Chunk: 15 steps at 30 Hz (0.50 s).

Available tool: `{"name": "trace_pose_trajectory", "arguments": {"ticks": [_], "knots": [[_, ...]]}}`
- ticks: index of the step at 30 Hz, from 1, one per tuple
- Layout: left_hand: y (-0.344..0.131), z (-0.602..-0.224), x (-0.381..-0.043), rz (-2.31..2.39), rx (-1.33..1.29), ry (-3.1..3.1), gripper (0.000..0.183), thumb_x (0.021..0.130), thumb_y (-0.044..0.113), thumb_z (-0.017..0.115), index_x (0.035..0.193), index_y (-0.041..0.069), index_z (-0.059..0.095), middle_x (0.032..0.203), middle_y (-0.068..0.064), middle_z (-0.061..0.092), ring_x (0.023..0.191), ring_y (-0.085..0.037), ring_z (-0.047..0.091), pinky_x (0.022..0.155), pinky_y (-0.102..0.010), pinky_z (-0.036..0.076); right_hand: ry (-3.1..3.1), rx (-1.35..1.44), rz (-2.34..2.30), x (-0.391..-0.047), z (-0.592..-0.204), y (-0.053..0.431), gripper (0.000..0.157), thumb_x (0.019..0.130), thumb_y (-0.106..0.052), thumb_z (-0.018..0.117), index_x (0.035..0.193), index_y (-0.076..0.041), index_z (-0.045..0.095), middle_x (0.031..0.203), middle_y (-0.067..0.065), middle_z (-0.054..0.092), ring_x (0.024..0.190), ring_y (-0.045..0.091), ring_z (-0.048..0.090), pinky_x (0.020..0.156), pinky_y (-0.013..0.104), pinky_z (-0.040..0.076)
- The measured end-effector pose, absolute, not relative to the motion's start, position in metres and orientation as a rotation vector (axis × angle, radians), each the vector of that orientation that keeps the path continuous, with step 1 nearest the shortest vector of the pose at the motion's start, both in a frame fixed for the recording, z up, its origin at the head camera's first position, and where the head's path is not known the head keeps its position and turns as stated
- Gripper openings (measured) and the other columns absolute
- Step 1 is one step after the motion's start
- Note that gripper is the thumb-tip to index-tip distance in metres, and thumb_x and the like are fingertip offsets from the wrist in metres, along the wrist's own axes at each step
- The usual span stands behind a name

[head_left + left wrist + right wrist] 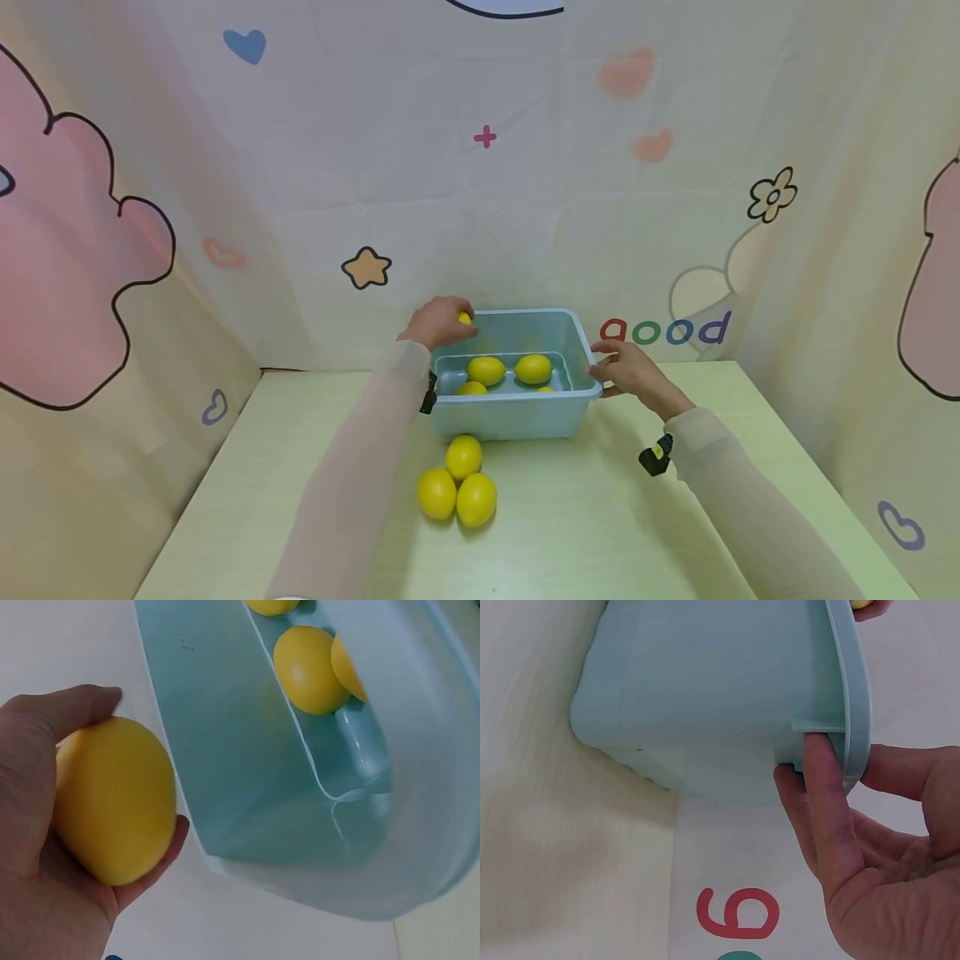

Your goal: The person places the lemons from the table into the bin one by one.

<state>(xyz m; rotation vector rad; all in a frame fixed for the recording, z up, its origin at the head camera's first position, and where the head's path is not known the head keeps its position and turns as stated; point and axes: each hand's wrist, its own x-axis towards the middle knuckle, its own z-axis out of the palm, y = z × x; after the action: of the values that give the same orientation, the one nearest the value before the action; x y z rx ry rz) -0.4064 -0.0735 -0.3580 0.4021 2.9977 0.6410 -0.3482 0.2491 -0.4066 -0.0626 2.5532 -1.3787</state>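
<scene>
My left hand [437, 322] holds a yellow lemon [116, 802] between curled fingers and thumb, beside the back left rim of a light blue plastic bin [510, 418]. In the left wrist view that lemon is outside the bin's wall. My right hand [889, 862] pinches the bin's right rim, its fingers under the lip and its thumb on the other side. Several lemons [533, 369] lie inside the bin, some partly hidden by the front wall. On the table, three more lemons [476, 500] sit clustered in front of the bin.
The bin stands on a pale wooden table [570, 533], close to a printed curtain [510, 225] that hangs behind it and along both sides. Black wrist cameras [656, 456] are strapped to both sleeves.
</scene>
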Motion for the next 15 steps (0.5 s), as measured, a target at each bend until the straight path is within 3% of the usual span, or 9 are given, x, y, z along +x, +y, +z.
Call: {"name": "trace_pose_trajectory", "arguments": {"ticks": [7,15], "knots": [[-0.0772,-0.3586,-0.4065,0.641,0.412,2.926,0.038,0.090,0.026,0.067,0.126,0.014,0.064,0.129,-0.008,0.061,0.108,-0.026,0.057,0.097,-0.041,0.053,2.548,-0.070,-1.387,-0.3480,-0.4061,0.2488,0.055,0.096,-0.012,0.062,0.144,0.000,0.039,0.125,0.027,0.056,0.100,0.034,0.067,0.082,0.041,0.061],[-0.0787,-0.3549,-0.4043,0.657,0.435,2.910,0.037,0.093,0.027,0.064,0.128,0.015,0.063,0.130,-0.009,0.060,0.110,-0.027,0.058,0.097,-0.042,0.054,2.542,-0.066,-1.381,-0.3476,-0.4059,0.2484,0.055,0.096,-0.013,0.062,0.144,0.000,0.039,0.125,0.026,0.055,0.098,0.031,0.067,0.082,0.041,0.061]]}}
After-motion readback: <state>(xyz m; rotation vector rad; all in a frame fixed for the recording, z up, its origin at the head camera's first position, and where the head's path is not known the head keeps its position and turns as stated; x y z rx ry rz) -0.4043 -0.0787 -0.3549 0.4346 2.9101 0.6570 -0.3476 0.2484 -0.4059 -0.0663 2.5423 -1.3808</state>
